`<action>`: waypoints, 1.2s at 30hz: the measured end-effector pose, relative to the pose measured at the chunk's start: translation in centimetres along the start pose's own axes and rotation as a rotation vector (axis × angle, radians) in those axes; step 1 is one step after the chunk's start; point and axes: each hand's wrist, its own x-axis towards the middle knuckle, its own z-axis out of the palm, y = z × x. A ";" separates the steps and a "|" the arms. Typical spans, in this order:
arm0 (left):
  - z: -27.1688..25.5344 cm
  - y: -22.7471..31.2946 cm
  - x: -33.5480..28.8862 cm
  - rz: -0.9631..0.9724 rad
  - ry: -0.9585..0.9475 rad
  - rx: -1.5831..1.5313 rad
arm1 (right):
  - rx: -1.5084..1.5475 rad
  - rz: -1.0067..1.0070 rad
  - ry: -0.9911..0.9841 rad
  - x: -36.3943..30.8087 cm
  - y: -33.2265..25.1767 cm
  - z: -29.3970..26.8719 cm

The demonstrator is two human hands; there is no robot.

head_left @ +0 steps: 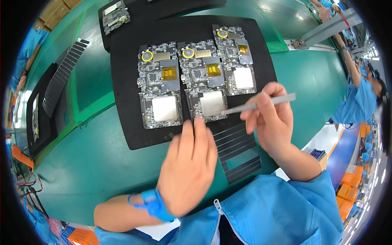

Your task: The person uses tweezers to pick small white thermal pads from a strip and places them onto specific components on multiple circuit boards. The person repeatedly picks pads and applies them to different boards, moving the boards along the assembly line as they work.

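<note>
My right hand (pixel 274 118) is closed on a pair of grey tweezers (pixel 261 103), whose tip points at the lower right corner of the middle circuit board (pixel 203 79). That board carries a silver metal shield, a gold patch and a yellow-rimmed coin cell. Beside its lower edge lie the outstretched fingers of my left hand (pixel 188 169); whether they press on it I cannot tell. A blue wrist strap (pixel 155 206) circles my left wrist. Similar boards flank it: a left circuit board (pixel 159 83) and a right circuit board (pixel 234 61). All three rest on a black mat (pixel 126 122).
A sheet of black strips (pixel 239 151) lies on the green table (pixel 102 171) below the boards. Another strip sheet (pixel 65 73) stands at the left by a second black mat. Another board (pixel 116 18) is at the far left. A metal arm (pixel 326 29) and co-workers are at right.
</note>
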 end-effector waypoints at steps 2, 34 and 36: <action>-0.4 1.2 -1.8 0.141 -0.081 -0.063 | -0.021 0.073 -0.067 -2.2 -0.3 -0.8; 2.8 1.9 -4.0 0.437 0.038 -0.170 | -0.291 0.126 -0.132 -8.2 1.1 -1.7; 2.7 1.8 -3.9 0.443 0.049 -0.156 | -0.288 0.127 -0.143 -8.1 1.2 -1.9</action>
